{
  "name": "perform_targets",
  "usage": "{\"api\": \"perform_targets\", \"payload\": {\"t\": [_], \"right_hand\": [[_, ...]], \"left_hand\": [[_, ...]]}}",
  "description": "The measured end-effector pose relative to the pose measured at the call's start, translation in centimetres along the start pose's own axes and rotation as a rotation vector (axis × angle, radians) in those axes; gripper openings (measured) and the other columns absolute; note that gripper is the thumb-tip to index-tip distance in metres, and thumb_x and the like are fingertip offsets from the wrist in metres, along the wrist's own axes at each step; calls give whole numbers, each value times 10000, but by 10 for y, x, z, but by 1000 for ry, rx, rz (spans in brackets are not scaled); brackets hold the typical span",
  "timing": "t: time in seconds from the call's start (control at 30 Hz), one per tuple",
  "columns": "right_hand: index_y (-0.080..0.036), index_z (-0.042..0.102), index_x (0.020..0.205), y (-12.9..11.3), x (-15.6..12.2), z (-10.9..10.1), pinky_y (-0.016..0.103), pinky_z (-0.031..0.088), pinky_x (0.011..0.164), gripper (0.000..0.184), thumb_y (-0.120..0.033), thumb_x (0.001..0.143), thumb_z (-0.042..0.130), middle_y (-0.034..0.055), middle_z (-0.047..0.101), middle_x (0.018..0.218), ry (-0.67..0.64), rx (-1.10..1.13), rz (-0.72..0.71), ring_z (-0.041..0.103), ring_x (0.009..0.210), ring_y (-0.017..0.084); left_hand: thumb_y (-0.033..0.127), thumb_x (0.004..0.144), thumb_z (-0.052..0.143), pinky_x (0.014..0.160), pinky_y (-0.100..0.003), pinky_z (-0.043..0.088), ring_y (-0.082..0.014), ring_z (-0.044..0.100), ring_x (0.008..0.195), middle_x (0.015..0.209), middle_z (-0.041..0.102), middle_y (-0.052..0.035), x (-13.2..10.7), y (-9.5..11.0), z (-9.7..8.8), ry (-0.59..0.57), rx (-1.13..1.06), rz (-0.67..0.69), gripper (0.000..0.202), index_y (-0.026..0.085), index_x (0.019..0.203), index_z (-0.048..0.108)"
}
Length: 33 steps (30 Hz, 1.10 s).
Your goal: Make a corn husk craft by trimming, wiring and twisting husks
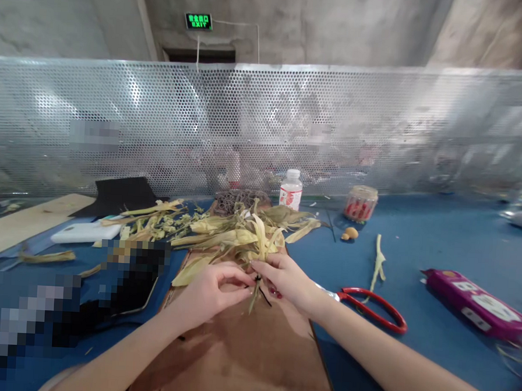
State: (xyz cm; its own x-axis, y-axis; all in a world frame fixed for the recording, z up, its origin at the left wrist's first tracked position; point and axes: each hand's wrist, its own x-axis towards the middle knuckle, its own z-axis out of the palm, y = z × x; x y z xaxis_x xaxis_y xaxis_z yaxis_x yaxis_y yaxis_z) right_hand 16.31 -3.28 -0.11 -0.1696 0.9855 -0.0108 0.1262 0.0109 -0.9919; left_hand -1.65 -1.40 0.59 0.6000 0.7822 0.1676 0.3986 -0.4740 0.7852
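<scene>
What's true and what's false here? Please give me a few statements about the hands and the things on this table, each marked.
1. The left hand and the right hand both pinch the stem end of the dried leaves. True.
2. The right hand holds the red-handled scissors. False: they lie on the blue table, beside the right wrist.
3. The hands work over a brown board. True.
4. The purple box lies left of the hands. False: it lies to their right.
5. The bottle by the perforated metal screen has a white cap. True.
</scene>
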Motion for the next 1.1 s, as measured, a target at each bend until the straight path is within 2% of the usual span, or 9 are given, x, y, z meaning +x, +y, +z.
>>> {"api": "perform_targets", "payload": {"t": [0.13, 0.37, 0.53, 0.7, 0.8, 0.9, 1.0, 1.1], "right_hand": [[-151, 569, 675, 3, 2, -1, 184, 245, 363, 264, -372, 809, 519, -70, 369, 431, 0, 8, -15, 322, 380, 58], [-148, 585, 692, 5, 2, 0, 180, 246, 355, 264, -374, 811, 518, -74, 357, 432, -24, 14, -37, 307, 376, 55], [-166, 494, 612, 3, 1, 2, 179, 238, 354, 283, -375, 801, 526, -79, 343, 426, -9, 33, -13, 302, 375, 54], [-182, 441, 595, -1, 0, 2, 186, 236, 362, 299, -387, 795, 524, -75, 361, 431, 13, 13, -5, 320, 384, 60], [-179, 465, 631, -1, -1, 3, 193, 251, 391, 286, -404, 799, 518, -76, 356, 461, 9, -48, -66, 325, 413, 64], [-169, 498, 665, 0, -3, 5, 199, 294, 461, 265, -391, 807, 517, -61, 391, 531, 37, -150, -203, 362, 493, 74], [-165, 537, 719, 0, -5, 6, 206, 318, 508, 226, -362, 822, 498, -52, 436, 578, 40, -205, -256, 386, 542, 84], [-162, 556, 756, -1, -6, 7, 211, 345, 555, 194, -324, 831, 480, -38, 492, 635, 27, -200, -278, 422, 585, 92]], "left_hand": [[290, 775, 580, 797, -253, 481, -162, 614, 874, 930, 676, -24, 0, 0, 0, -22, -53, -16, 181, 203, 880, 698], [253, 737, 618, 775, -241, 493, -148, 636, 822, 876, 685, -18, 0, 3, 3, -11, -87, -65, 140, 186, 830, 696], [240, 721, 631, 764, -262, 510, -148, 648, 799, 827, 686, -13, -1, 5, 5, 11, -166, -106, 115, 165, 808, 635], [239, 728, 624, 780, -292, 519, -151, 646, 822, 877, 667, -18, -1, 2, 7, 25, -208, -63, 153, 165, 855, 581], [213, 731, 609, 791, -294, 520, -154, 631, 850, 963, 640, -42, 0, 2, 6, 49, -114, -14, 169, 164, 891, 632], [172, 729, 596, 816, -290, 504, -168, 601, 920, 1034, 604, -55, 0, 4, 5, 83, 75, 48, 134, 178, 824, 689], [150, 738, 590, 849, -298, 478, -179, 571, 974, 1062, 597, -47, 0, 4, 4, 99, 217, 105, 156, 211, 812, 713], [147, 755, 575, 775, -272, 491, -161, 578, 916, 1044, 591, -43, -1, 3, 5, 98, 235, 123, 153, 210, 794, 709]]}}
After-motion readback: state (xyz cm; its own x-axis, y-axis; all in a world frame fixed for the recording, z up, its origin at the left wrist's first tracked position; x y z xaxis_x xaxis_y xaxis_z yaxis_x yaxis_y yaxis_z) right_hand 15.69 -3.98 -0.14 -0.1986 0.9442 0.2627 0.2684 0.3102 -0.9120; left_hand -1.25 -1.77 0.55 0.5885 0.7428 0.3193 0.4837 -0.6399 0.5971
